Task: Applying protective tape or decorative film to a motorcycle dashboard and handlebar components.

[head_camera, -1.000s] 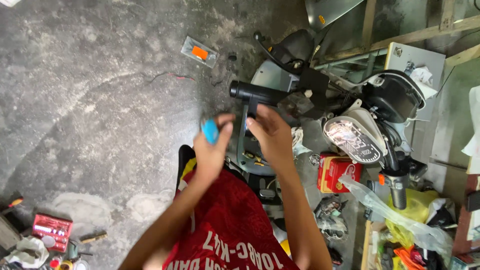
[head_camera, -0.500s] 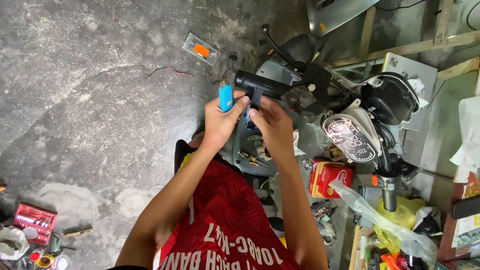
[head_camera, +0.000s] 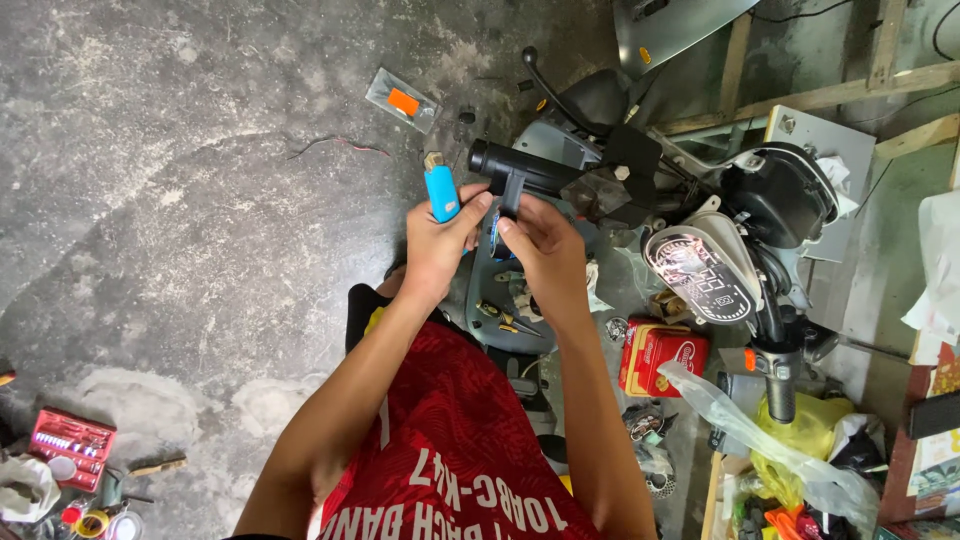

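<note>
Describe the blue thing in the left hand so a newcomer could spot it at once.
Start at the black handlebar grip jutting left from the scooter's front. Just left of it, the left hand holds a small bright blue lighter upright, metal top up. Nothing else near it is blue.

Landmark: the black tubular handlebar grip (head_camera: 520, 170). Just left of it stands the blue plastic lighter (head_camera: 440, 192); beyond that, on the grey concrete floor (head_camera: 180, 200), lies the small clear packet with an orange insert (head_camera: 402, 100). Right of the grip sits the oval scooter instrument panel (head_camera: 700, 275), below that the red rectangular tin (head_camera: 660, 358). Far lower left lies the red socket-bit case (head_camera: 70, 440).
</note>
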